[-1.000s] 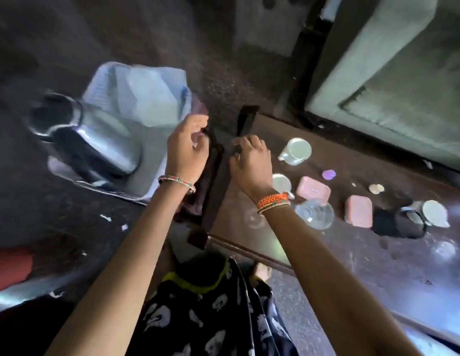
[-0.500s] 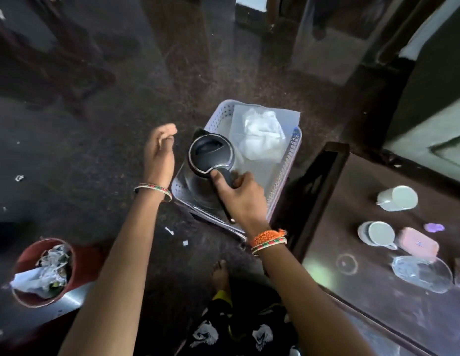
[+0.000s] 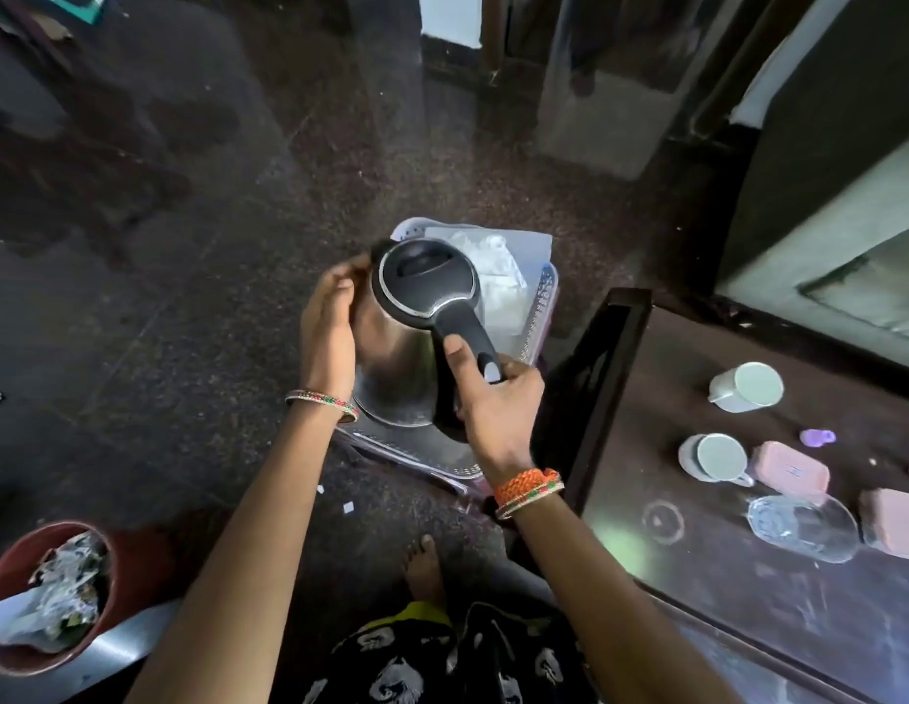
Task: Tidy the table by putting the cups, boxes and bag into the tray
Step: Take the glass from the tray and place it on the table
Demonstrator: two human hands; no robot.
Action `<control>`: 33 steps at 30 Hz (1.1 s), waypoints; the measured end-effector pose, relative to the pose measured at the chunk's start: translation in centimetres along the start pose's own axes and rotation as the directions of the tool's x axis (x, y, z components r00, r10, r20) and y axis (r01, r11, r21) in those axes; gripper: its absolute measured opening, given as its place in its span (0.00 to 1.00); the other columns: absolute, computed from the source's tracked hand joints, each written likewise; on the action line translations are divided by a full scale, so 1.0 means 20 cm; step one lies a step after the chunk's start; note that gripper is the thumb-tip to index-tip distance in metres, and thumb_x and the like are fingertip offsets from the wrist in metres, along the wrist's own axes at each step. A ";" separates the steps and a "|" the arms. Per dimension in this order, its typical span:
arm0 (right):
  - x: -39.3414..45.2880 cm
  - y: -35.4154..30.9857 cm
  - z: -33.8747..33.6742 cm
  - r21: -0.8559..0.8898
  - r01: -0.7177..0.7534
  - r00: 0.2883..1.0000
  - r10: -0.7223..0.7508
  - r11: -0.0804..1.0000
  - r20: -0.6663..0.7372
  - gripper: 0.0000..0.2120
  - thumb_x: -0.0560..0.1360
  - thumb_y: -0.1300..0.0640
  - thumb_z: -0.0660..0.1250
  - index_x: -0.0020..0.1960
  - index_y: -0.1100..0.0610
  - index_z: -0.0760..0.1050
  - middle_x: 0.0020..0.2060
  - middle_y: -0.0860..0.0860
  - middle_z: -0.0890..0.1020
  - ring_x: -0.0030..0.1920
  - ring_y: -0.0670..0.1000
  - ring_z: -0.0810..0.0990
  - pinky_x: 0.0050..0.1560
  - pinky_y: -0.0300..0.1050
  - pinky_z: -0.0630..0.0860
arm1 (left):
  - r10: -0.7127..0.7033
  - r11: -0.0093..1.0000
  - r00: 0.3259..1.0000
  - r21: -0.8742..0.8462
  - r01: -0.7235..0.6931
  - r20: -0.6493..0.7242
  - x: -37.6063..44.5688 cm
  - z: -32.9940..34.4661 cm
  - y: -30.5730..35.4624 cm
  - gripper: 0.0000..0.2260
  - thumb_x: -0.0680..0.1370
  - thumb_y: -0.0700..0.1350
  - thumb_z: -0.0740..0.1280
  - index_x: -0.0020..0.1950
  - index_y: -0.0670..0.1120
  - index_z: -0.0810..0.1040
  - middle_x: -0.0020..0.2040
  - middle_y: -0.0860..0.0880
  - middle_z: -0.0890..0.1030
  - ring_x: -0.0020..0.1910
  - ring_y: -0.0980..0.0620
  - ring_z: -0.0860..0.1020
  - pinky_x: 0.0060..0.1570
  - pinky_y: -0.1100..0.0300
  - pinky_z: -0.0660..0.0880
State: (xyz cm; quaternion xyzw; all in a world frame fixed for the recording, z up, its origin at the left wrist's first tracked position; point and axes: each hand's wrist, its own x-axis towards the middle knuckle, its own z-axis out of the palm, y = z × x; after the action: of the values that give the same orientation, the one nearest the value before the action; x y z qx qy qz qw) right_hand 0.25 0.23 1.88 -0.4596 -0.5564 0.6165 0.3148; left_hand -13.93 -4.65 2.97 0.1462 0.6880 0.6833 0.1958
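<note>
A steel kettle (image 3: pixel 406 358) with a black lid is held over the white perforated tray (image 3: pixel 542 302) on the floor. My right hand (image 3: pixel 493 403) grips the kettle's black handle. My left hand (image 3: pixel 330 322) cups the kettle's left side. A clear bag (image 3: pixel 498 276) lies in the tray behind the kettle. On the dark table (image 3: pixel 706 561) at the right lie two white cups (image 3: pixel 747 386) (image 3: pixel 714 457), two pink boxes (image 3: pixel 790 467) (image 3: pixel 891 520) and a clear glass bowl (image 3: pixel 803 528).
A red bin (image 3: pixel 122 576) full of rubbish stands on the floor at lower left. A small purple item (image 3: pixel 817 437) lies on the table. My bare foot (image 3: pixel 421 566) is below the tray. A concrete ledge (image 3: pixel 818 231) rises at the right.
My view swung from the table to the tray on the floor. My right hand took the kettle's handle and lifted it; my left hand closed against the kettle's side.
</note>
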 end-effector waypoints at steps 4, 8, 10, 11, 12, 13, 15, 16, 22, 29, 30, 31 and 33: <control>-0.03 -0.25 -0.29 0.100 0.119 0.993 -0.120 0.988 0.010 0.20 0.66 0.41 0.72 0.21 0.48 0.72 0.18 0.40 0.71 0.22 0.40 0.67 0.25 0.35 0.65 | 0.010 0.970 0.994 -0.241 -0.037 -0.110 -0.08 0.15 0.18 0.09 0.70 0.39 0.57 0.46 0.46 0.74 0.46 0.44 0.78 0.45 0.50 0.77 0.46 0.62 0.72; -0.09 -0.37 -0.74 0.128 0.111 0.989 -0.097 0.986 -0.107 0.23 0.64 0.40 0.72 0.21 0.53 0.68 0.18 0.43 0.67 0.20 0.45 0.62 0.24 0.39 0.62 | 0.060 0.998 0.997 -0.020 -0.060 0.047 -0.30 0.43 0.11 0.13 0.72 0.40 0.57 0.53 0.48 0.76 0.51 0.53 0.78 0.52 0.58 0.75 0.53 0.62 0.69; -0.12 -0.37 -0.99 0.075 0.116 0.978 -0.100 0.990 -0.182 0.24 0.64 0.40 0.72 0.22 0.54 0.66 0.18 0.45 0.66 0.20 0.47 0.62 0.23 0.40 0.61 | 0.059 0.996 0.975 0.047 -0.071 0.214 -0.44 0.61 0.01 0.14 0.73 0.40 0.57 0.56 0.47 0.76 0.51 0.58 0.78 0.52 0.65 0.75 0.55 0.67 0.69; -0.14 -0.36 -1.12 0.030 0.115 0.972 -0.107 0.993 -0.211 0.25 0.64 0.40 0.72 0.22 0.55 0.64 0.18 0.47 0.66 0.21 0.47 0.62 0.23 0.42 0.60 | 0.046 0.997 0.957 0.053 -0.064 0.287 -0.51 0.70 -0.05 0.14 0.73 0.41 0.58 0.56 0.48 0.77 0.51 0.60 0.79 0.52 0.66 0.76 0.55 0.69 0.69; -0.17 -0.35 -1.22 -0.043 0.110 0.967 -0.116 0.993 -0.226 0.28 0.65 0.39 0.71 0.22 0.57 0.62 0.18 0.50 0.65 0.22 0.47 0.62 0.22 0.45 0.60 | 0.027 0.996 0.939 0.070 -0.055 0.344 -0.58 0.77 -0.11 0.14 0.74 0.42 0.59 0.57 0.48 0.77 0.52 0.59 0.80 0.54 0.63 0.76 0.56 0.69 0.70; -0.19 -0.32 -1.35 -0.129 0.099 0.961 -0.129 0.987 -0.246 0.31 0.65 0.38 0.71 0.23 0.60 0.60 0.19 0.53 0.64 0.23 0.48 0.62 0.22 0.47 0.59 | -0.002 0.994 0.916 0.103 -0.043 0.401 -0.65 0.87 -0.17 0.14 0.74 0.43 0.59 0.58 0.47 0.77 0.54 0.56 0.80 0.57 0.59 0.76 0.59 0.65 0.70; -0.24 -0.26 -1.59 -0.264 0.062 0.944 -0.142 0.963 -0.297 0.34 0.64 0.38 0.70 0.23 0.65 0.60 0.19 0.53 0.64 0.22 0.47 0.62 0.22 0.42 0.58 | -0.069 0.986 0.852 0.167 -0.022 0.519 -0.80 1.04 -0.30 0.16 0.74 0.43 0.59 0.61 0.43 0.75 0.58 0.49 0.79 0.59 0.54 0.75 0.61 0.61 0.70; -0.27 -0.22 -1.72 -0.306 0.032 0.935 -0.137 0.952 -0.328 0.34 0.64 0.37 0.70 0.23 0.65 0.61 0.18 0.52 0.65 0.21 0.47 0.61 0.22 0.39 0.57 | -0.105 0.980 0.817 0.198 -0.012 0.568 -0.87 1.13 -0.36 0.16 0.74 0.43 0.60 0.60 0.44 0.75 0.59 0.47 0.78 0.57 0.54 0.76 0.59 0.63 0.71; -0.32 0.00 -2.34 -0.462 -0.131 0.901 -0.089 0.877 -0.424 0.32 0.64 0.40 0.70 0.23 0.65 0.62 0.19 0.52 0.65 0.23 0.46 0.62 0.23 0.37 0.58 | -0.204 0.900 0.693 0.410 -0.144 0.691 -1.24 1.54 -0.64 0.13 0.75 0.37 0.66 0.59 0.44 0.75 0.58 0.45 0.78 0.55 0.48 0.77 0.56 0.58 0.72; -0.30 0.07 -2.74 -0.446 -0.154 0.898 -0.064 0.882 -0.435 0.28 0.63 0.37 0.69 0.19 0.57 0.65 0.13 0.45 0.67 0.18 0.41 0.61 0.21 0.32 0.57 | -0.283 0.759 0.676 0.590 -0.276 0.681 -1.43 1.81 -0.82 0.14 0.74 0.38 0.66 0.60 0.39 0.75 0.59 0.40 0.77 0.60 0.43 0.74 0.59 0.59 0.66; -0.30 0.07 -2.76 -0.468 -0.147 0.903 -0.075 0.871 -0.422 0.26 0.63 0.38 0.69 0.19 0.55 0.66 0.12 0.44 0.67 0.17 0.41 0.60 0.19 0.31 0.56 | -0.297 0.736 0.665 0.608 -0.298 0.686 -1.45 1.83 -0.84 0.14 0.74 0.38 0.66 0.60 0.39 0.75 0.58 0.39 0.78 0.59 0.42 0.74 0.58 0.56 0.67; -0.30 0.07 -2.77 -0.483 -0.135 0.907 -0.088 0.865 -0.411 0.25 0.63 0.38 0.69 0.19 0.54 0.66 0.12 0.43 0.67 0.16 0.41 0.60 0.19 0.30 0.55 | -0.315 0.714 0.645 0.622 -0.322 0.696 -1.47 1.85 -0.86 0.14 0.74 0.38 0.66 0.59 0.40 0.75 0.57 0.38 0.79 0.58 0.41 0.74 0.57 0.54 0.67; -0.29 0.08 -2.81 -0.487 -0.120 0.912 -0.098 0.865 -0.399 0.23 0.64 0.40 0.70 0.19 0.52 0.68 0.12 0.42 0.68 0.15 0.40 0.61 0.18 0.28 0.55 | -0.356 0.686 0.626 0.649 -0.329 0.694 -1.52 1.87 -0.90 0.15 0.73 0.38 0.67 0.60 0.40 0.75 0.55 0.38 0.79 0.56 0.39 0.75 0.56 0.52 0.69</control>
State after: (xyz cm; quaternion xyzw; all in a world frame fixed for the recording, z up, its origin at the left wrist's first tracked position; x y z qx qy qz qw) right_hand 54.22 17.02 3.86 -0.6476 -0.6158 0.3419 0.2908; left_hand 31.50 13.73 -12.45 0.4857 0.7447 0.2159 0.4036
